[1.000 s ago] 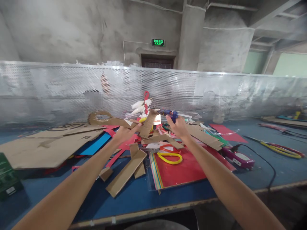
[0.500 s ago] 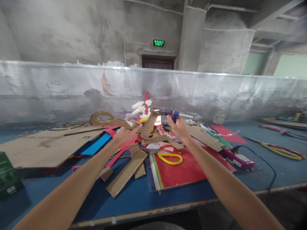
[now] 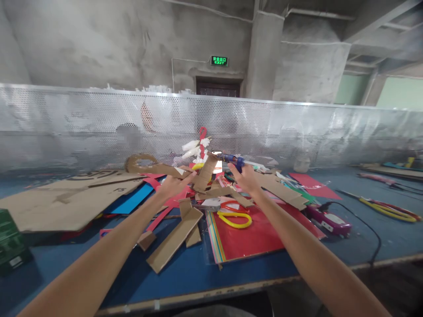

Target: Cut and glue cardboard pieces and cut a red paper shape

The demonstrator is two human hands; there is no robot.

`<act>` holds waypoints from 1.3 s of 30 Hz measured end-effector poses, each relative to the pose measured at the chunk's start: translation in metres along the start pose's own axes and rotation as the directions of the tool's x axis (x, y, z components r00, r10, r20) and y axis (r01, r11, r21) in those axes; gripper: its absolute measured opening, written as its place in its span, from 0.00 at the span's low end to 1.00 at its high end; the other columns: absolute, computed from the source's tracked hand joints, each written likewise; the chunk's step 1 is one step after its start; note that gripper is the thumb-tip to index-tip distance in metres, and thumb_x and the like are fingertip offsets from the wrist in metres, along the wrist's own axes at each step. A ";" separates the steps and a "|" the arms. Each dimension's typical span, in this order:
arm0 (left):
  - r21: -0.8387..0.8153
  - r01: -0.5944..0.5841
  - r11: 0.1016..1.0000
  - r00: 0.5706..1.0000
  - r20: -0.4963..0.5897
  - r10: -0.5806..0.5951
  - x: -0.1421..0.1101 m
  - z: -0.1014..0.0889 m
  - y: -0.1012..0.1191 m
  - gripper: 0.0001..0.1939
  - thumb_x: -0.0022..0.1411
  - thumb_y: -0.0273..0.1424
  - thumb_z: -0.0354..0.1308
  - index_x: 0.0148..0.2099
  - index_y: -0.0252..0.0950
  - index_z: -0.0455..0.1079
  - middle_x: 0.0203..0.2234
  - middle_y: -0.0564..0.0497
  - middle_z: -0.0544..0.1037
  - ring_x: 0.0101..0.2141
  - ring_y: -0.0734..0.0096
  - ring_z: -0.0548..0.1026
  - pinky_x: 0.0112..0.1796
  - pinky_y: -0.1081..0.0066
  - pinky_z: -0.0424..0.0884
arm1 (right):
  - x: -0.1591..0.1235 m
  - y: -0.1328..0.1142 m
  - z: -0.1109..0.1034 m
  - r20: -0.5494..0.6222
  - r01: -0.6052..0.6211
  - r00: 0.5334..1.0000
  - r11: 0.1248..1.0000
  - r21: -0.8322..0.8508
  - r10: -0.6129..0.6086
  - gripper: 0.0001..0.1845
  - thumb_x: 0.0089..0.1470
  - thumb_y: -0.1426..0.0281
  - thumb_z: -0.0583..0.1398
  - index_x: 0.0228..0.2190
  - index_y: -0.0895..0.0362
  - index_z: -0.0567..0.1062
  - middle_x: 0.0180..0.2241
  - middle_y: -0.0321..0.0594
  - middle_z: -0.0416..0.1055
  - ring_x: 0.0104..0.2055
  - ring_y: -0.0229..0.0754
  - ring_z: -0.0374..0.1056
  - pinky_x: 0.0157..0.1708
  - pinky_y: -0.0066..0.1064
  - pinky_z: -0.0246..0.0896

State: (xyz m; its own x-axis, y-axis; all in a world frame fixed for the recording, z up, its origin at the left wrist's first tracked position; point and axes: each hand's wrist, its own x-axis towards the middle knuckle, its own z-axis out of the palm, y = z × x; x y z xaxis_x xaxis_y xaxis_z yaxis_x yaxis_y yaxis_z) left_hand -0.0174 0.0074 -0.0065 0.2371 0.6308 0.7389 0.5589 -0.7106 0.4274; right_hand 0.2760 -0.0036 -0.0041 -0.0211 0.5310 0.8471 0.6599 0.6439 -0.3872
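My left hand (image 3: 172,184) is closed on a brown cardboard piece (image 3: 165,169) that has a ring-shaped end at its far left. A flat cardboard strip (image 3: 206,172) stands up at the right end of this piece; whether the two are joined I cannot tell. In my right hand (image 3: 247,178) is a blue hot glue gun (image 3: 231,158), pointed left, its nozzle close to the top of the strip. Just beyond the nozzle a lit phone (image 3: 217,166) shows. Below both hands lie scissors with a yellow and a red handle (image 3: 234,220) and folded cardboard scraps (image 3: 176,235).
Large cardboard sheets (image 3: 72,198) cover the left, beside a green box (image 3: 12,242). Red paper in a clear sleeve (image 3: 254,237) lies in front. Pliers (image 3: 383,207) and a purple device with a cord (image 3: 330,220) are at right. A perforated metal screen (image 3: 264,127) stands behind.
The glue gun's rear end has dipped slightly and its white glue stick shows less. My left hand and the cardboard have hardly moved.
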 end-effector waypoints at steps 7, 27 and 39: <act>0.026 0.003 1.000 1.000 0.022 -0.004 0.000 -0.001 0.001 0.20 0.66 0.51 0.54 0.40 0.42 0.78 0.40 0.50 0.83 0.43 0.59 0.80 0.51 0.63 0.75 | 0.004 0.003 -0.002 -0.083 0.038 0.996 0.998 -0.048 -0.042 0.27 0.66 0.51 0.52 0.33 0.58 0.80 0.28 0.44 0.77 0.32 0.49 0.72 0.37 0.34 0.60; -0.046 0.066 0.997 0.998 0.003 -0.066 0.000 0.000 -0.004 0.20 0.64 0.50 0.56 0.40 0.40 0.77 0.38 0.49 0.82 0.41 0.59 0.80 0.49 0.62 0.75 | 0.006 0.007 -0.003 -0.050 -0.033 0.998 0.991 -0.128 0.026 0.29 0.66 0.49 0.52 0.31 0.57 0.80 0.26 0.45 0.76 0.32 0.51 0.73 0.35 0.34 0.59; -0.008 0.067 0.998 0.998 0.015 -0.067 0.000 -0.002 0.009 0.21 0.63 0.53 0.55 0.37 0.41 0.76 0.36 0.49 0.82 0.40 0.58 0.80 0.48 0.62 0.75 | -0.001 -0.005 -0.003 0.040 0.006 0.999 0.997 -0.072 -0.003 0.25 0.65 0.51 0.55 0.36 0.58 0.81 0.28 0.43 0.76 0.35 0.50 0.72 0.37 0.34 0.60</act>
State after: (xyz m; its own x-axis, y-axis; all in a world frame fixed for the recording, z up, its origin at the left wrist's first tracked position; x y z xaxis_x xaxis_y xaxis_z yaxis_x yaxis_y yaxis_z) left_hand -0.0146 0.0005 -0.0016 0.2108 0.6818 0.7005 0.5675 -0.6689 0.4802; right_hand 0.2752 -0.0091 -0.0024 -0.0530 0.5510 0.8328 0.7121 0.6055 -0.3553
